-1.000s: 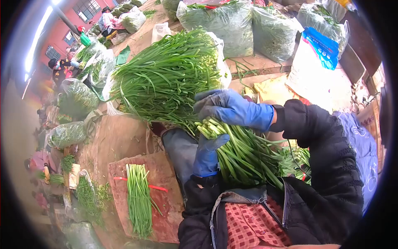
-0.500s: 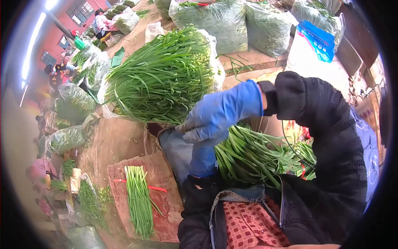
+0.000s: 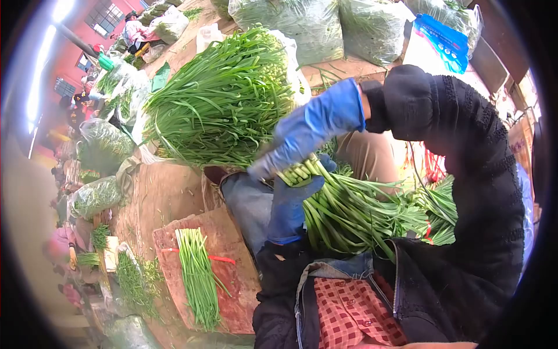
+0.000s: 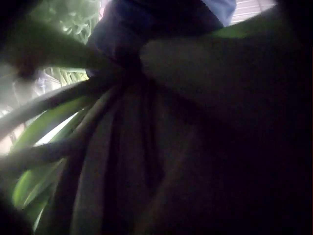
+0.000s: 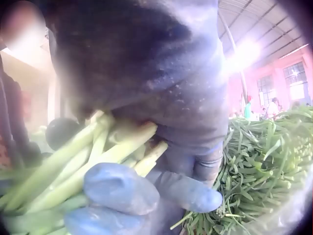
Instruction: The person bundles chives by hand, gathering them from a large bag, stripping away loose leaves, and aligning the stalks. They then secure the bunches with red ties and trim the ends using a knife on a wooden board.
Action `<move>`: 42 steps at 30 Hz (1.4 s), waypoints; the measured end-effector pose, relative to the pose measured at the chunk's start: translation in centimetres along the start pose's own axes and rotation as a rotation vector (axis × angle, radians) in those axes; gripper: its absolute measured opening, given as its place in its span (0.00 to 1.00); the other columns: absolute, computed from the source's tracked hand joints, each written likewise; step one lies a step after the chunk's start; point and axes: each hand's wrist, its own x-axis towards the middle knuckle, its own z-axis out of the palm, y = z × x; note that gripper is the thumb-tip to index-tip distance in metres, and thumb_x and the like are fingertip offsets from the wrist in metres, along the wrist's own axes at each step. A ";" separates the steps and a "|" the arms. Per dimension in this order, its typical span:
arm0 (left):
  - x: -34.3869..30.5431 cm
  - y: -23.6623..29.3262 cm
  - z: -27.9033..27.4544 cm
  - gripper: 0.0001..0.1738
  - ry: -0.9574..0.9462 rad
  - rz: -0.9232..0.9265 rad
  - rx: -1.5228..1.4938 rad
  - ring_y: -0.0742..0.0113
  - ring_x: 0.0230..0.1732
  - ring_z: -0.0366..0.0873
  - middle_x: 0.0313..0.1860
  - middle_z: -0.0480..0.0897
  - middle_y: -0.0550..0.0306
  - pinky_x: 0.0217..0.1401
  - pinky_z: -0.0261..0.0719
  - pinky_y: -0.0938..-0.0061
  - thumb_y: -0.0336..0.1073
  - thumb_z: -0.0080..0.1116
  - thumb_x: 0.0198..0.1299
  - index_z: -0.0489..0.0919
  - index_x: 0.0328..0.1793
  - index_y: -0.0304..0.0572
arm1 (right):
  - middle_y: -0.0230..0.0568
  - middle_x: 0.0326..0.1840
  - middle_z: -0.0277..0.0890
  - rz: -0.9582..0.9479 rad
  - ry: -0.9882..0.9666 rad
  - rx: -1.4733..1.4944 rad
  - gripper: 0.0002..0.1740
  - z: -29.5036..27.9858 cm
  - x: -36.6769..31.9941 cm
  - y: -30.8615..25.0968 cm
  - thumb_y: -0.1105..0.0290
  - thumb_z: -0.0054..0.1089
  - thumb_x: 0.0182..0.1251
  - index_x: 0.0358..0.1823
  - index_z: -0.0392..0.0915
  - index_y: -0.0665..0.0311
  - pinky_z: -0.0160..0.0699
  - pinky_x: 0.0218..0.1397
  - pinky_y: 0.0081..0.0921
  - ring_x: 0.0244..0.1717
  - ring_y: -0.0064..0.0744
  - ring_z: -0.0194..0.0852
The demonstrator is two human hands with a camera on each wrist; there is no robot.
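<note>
My gloved left hand (image 3: 289,203) grips a bunch of Chinese chives (image 3: 343,203) near its pale cut ends, with the leaves trailing to the right over my lap. Over those ends is my gloved right hand (image 3: 317,131), its fingers straight and somewhat blurred. In the right wrist view the right palm (image 5: 146,83) stands right at the pale stalks (image 5: 73,176), with blue fingertips (image 5: 120,188) of the left hand wrapped round them. The left wrist view is mostly dark, with chive leaves (image 4: 44,152) fanning out below a blue glove (image 4: 151,24).
A large heap of chives (image 3: 226,99) lies ahead in a plastic bag. On a reddish board (image 3: 238,291) at the left lies a bunch of chives (image 3: 197,273) across a red tie (image 3: 221,259). Filled plastic bags (image 3: 285,32) stand behind; tied chives (image 3: 442,209) lie at the right.
My right hand has swung from above the bunch down to the left across its cut ends, and its fingers now point down-left. The left hand keeps its grip on the chives.
</note>
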 end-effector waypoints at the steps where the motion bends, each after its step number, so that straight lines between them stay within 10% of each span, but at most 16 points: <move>1: 0.1 0.2 0.2 0.26 -0.016 0.012 0.030 0.57 0.53 0.77 0.50 0.78 0.49 0.56 0.77 0.67 0.25 0.56 0.53 0.71 0.61 0.30 | 0.60 0.44 0.78 -0.038 0.053 0.152 0.44 -0.3 0.4 0.5 0.31 0.36 0.66 0.55 0.72 0.69 0.73 0.55 0.44 0.49 0.56 0.76; 5: -0.2 1.5 1.8 0.26 0.042 0.031 0.069 0.57 0.50 0.78 0.45 0.79 0.47 0.52 0.79 0.67 0.27 0.58 0.53 0.70 0.60 0.27 | 0.60 0.54 0.75 -0.197 -0.057 -0.370 0.44 2.0 0.0 -0.9 0.33 0.37 0.67 0.63 0.68 0.69 0.72 0.57 0.40 0.55 0.52 0.74; 7: -0.6 2.3 3.3 0.24 0.128 0.047 0.135 0.58 0.47 0.79 0.42 0.80 0.47 0.49 0.81 0.67 0.29 0.58 0.54 0.71 0.57 0.26 | 0.57 0.59 0.72 -0.109 -0.187 -0.253 0.43 1.1 -0.2 -1.0 0.35 0.41 0.67 0.66 0.65 0.68 0.70 0.61 0.36 0.60 0.48 0.71; 13: 0.6 2.3 -1.8 0.30 0.206 0.130 -0.031 0.59 0.46 0.80 0.50 0.77 0.43 0.48 0.81 0.65 0.32 0.58 0.52 0.68 0.63 0.30 | 0.48 0.68 0.64 -0.092 0.485 0.558 0.44 1.5 -3.9 1.2 0.51 0.65 0.61 0.70 0.57 0.70 0.62 0.69 0.31 0.67 0.38 0.62; 15: 1.6 3.0 -2.1 0.32 0.177 0.238 -0.022 0.62 0.47 0.77 0.51 0.77 0.49 0.54 0.78 0.66 0.34 0.57 0.53 0.66 0.66 0.36 | 0.42 0.73 0.56 -0.119 0.319 0.669 0.48 4.6 -5.5 0.2 0.60 0.68 0.60 0.74 0.46 0.67 0.58 0.71 0.30 0.72 0.32 0.53; 18: 1.7 4.4 -0.8 0.33 0.192 0.334 -0.330 0.63 0.52 0.73 0.51 0.74 0.52 0.62 0.71 0.66 0.26 0.55 0.53 0.65 0.68 0.35 | 0.38 0.73 0.54 -0.454 0.280 0.847 0.51 10.2 -2.9 2.2 0.67 0.71 0.57 0.76 0.44 0.62 0.58 0.70 0.28 0.72 0.24 0.48; 20: 2.0 5.3 0.4 0.33 0.217 0.353 -0.220 0.65 0.52 0.73 0.53 0.74 0.54 0.62 0.71 0.67 0.31 0.56 0.53 0.65 0.68 0.37 | 0.38 0.61 0.68 -0.551 0.530 1.085 0.41 11.1 -2.1 1.5 0.70 0.72 0.53 0.66 0.59 0.64 0.66 0.63 0.27 0.61 0.24 0.61; 29: 0.6 7.8 -1.7 0.32 0.129 0.354 0.134 0.61 0.61 0.71 0.61 0.72 0.50 0.63 0.70 0.68 0.45 0.55 0.64 0.64 0.68 0.34 | 0.31 0.50 0.77 -0.519 0.525 1.136 0.30 6.7 -3.3 -1.8 0.75 0.66 0.56 0.62 0.68 0.62 0.74 0.52 0.24 0.48 0.20 0.72; 31: -0.8 7.3 -3.9 0.33 0.289 0.255 0.836 0.61 0.59 0.72 0.59 0.74 0.50 0.63 0.70 0.67 0.48 0.54 0.63 0.66 0.67 0.33 | 0.33 0.50 0.76 -0.622 0.614 1.225 0.28 5.4 -3.0 -2.1 0.74 0.66 0.55 0.59 0.70 0.64 0.73 0.52 0.24 0.47 0.21 0.72; 34: -3.7 4.9 -3.7 0.32 0.039 0.231 0.503 0.63 0.55 0.75 0.53 0.78 0.53 0.60 0.72 0.69 0.50 0.56 0.61 0.69 0.63 0.33 | 0.34 0.52 0.75 -0.731 0.751 1.320 0.29 5.0 -0.6 -2.4 0.75 0.64 0.57 0.62 0.68 0.64 0.72 0.55 0.25 0.49 0.23 0.72; 37: -4.0 4.0 -4.7 0.30 0.057 0.024 0.243 0.65 0.49 0.78 0.49 0.79 0.56 0.55 0.75 0.71 0.45 0.64 0.56 0.71 0.60 0.33 | 0.35 0.54 0.75 -0.815 0.788 1.438 0.31 5.8 2.2 -1.9 0.74 0.63 0.58 0.65 0.66 0.64 0.70 0.59 0.28 0.52 0.25 0.72; 39: -2.4 5.5 0.2 0.28 0.175 0.043 0.719 0.64 0.46 0.79 0.47 0.80 0.56 0.50 0.78 0.71 0.34 0.69 0.49 0.73 0.57 0.34 | 0.32 0.50 0.74 -0.857 0.867 1.469 0.28 6.6 2.8 -2.0 0.73 0.64 0.58 0.61 0.68 0.63 0.72 0.52 0.24 0.47 0.22 0.71; 42: -2.4 5.2 -0.7 0.26 0.237 -0.033 0.627 0.63 0.43 0.81 0.42 0.82 0.54 0.45 0.81 0.70 0.26 0.68 0.45 0.75 0.54 0.35 | 0.33 0.51 0.74 -0.769 0.655 1.311 0.28 6.4 0.9 -0.7 0.63 0.64 0.61 0.61 0.69 0.63 0.71 0.53 0.25 0.48 0.23 0.71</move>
